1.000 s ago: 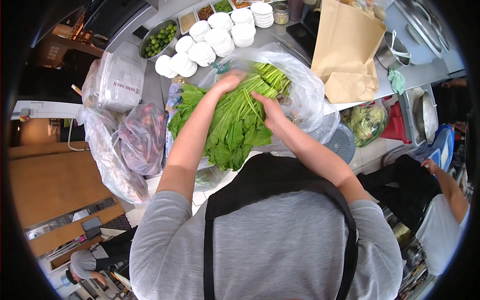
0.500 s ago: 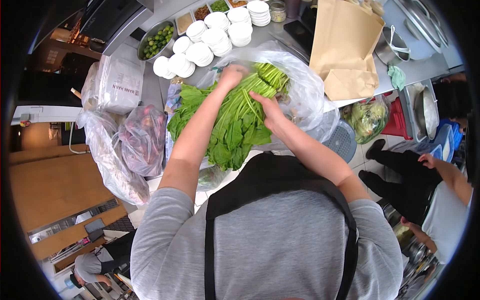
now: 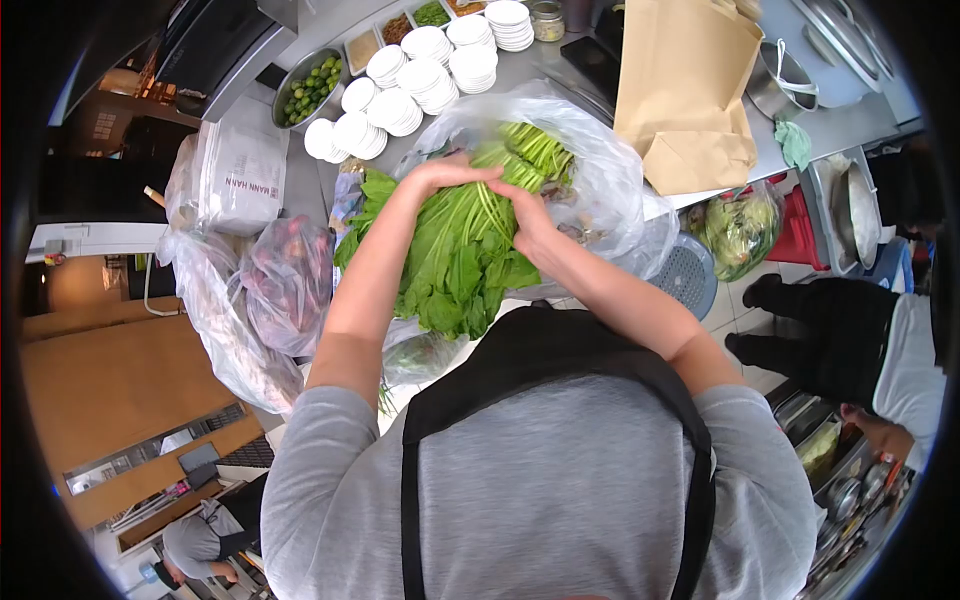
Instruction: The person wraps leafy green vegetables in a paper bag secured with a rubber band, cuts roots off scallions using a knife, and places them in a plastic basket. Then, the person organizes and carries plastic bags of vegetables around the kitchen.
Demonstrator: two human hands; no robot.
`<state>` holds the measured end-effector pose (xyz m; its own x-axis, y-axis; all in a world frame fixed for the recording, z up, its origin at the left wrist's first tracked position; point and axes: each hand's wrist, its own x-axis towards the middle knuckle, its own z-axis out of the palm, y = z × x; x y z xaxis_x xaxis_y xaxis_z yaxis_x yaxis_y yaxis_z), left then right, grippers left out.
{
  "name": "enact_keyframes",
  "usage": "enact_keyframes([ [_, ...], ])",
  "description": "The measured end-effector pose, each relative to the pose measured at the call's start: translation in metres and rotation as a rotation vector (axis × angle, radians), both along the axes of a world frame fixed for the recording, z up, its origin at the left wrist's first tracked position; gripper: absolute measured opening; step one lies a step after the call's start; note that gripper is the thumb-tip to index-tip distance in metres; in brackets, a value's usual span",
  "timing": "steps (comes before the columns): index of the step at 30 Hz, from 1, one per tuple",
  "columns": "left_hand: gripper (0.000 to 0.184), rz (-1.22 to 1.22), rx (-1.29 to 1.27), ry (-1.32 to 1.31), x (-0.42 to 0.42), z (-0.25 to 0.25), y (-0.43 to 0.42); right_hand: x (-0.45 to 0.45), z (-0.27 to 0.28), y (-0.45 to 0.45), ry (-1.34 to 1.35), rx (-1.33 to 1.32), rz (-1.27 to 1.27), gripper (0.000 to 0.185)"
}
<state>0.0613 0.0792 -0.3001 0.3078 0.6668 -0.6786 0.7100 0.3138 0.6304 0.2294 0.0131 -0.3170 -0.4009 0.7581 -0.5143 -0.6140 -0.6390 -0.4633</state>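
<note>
A big bunch of leafy greens [image 3: 465, 260] with long pale stems lies across an opened clear plastic bag [image 3: 610, 150]. Its leaves hang toward my apron, and the cut stem ends point away to the upper right. My left hand [image 3: 447, 176] wraps over the stems from the left, fingers reaching across the bunch. From the right, my right hand [image 3: 526, 212] grips the same stems, its fingertips meeting those of the left. Part of the fingers is hidden among the stems. Another stem bundle [image 3: 540, 150] rests just beyond, inside the bag.
Stacks of white saucers [image 3: 425, 80] and a bowl of small limes [image 3: 312, 88] stand behind. A brown paper bag [image 3: 690, 100] is at the right, with a metal pot [image 3: 780, 85] beyond. Filled plastic bags [image 3: 288, 285] sit at the left. A co-worker [image 3: 840, 330] stands at the right.
My left hand has come down and rightward over the stems, closing in on my right hand. The co-worker at the right has shifted.
</note>
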Motion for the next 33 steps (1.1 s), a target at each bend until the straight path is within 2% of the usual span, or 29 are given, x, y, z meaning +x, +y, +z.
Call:
enact_keyframes([
  [1,0.091,-0.008,-0.002,0.003,-0.003,0.002,0.0,0.0,0.006,-0.001,-0.017,-0.071,0.038,0.036],
  [3,0.084,-0.047,-0.096,-0.271,-0.01,0.007,-0.002,-0.001,0.015,-0.009,-0.02,-0.022,0.002,0.038],
  [6,0.093,-0.048,-0.122,-0.3,-0.016,0.005,-0.001,-0.01,0.015,-0.013,-0.141,0.086,-0.1,0.043],
  [9,0.098,-0.057,-0.135,-0.316,-0.007,0.019,-0.007,-0.02,0.004,-0.016,-0.556,0.217,-0.196,0.054],
  [10,0.1,-0.061,-0.164,-0.319,-0.009,0.015,-0.005,-0.013,0.016,-0.021,-0.444,0.266,-0.182,0.064],
  [11,0.101,-0.064,-0.192,-0.322,-0.011,0.012,-0.004,-0.013,0.016,-0.02,-0.442,0.263,-0.186,0.064],
  [13,0.102,-0.05,-0.206,-0.394,-0.014,0.011,-0.005,-0.014,0.015,-0.017,-0.849,0.397,-0.075,0.073],
  [17,0.104,-0.01,-0.2,-0.498,-0.032,0.015,-0.006,-0.037,0.012,-0.011,-0.889,0.416,-0.103,0.078],
  [19,0.104,-0.027,-0.182,-0.511,-0.034,0.016,-0.007,-0.048,0.001,-0.006,-0.925,0.312,-0.113,0.084],
  [20,0.103,0.013,-0.188,-0.484,-0.03,0.018,-0.008,-0.053,-0.013,-0.002,-0.984,0.306,-0.145,0.077],
  [21,0.102,0.052,-0.193,-0.456,-0.026,0.019,-0.008,-0.048,-0.013,-0.002,-0.983,0.305,-0.145,0.077],
  [23,0.098,0.054,-0.196,-0.4,-0.027,0.003,-0.002,-0.031,-0.014,-0.003,-0.31,0.199,-0.153,0.059],
  [24,0.097,0.11,-0.207,-0.384,-0.025,-0.003,0.001,-0.028,-0.01,-0.003,-0.174,0.179,-0.211,0.05],
  [27,0.097,0.192,-0.259,-0.379,-0.03,-0.016,0.003,-0.021,0.006,-0.004,-0.105,0.171,-0.209,0.051],
  [30,0.09,0.222,-0.173,-0.416,-0.034,-0.015,-0.001,-0.016,0.027,-0.011,0.027,0.115,-0.148,0.052],
  [32,0.108,0.091,-0.123,-0.406,-0.026,0.017,-0.011,-0.018,0.031,-0.017,0.043,0.15,-0.142,0.051],
  [33,0.108,0.091,-0.124,-0.407,-0.026,0.026,-0.018,-0.021,0.033,-0.021,0.061,0.182,-0.131,0.05],
])
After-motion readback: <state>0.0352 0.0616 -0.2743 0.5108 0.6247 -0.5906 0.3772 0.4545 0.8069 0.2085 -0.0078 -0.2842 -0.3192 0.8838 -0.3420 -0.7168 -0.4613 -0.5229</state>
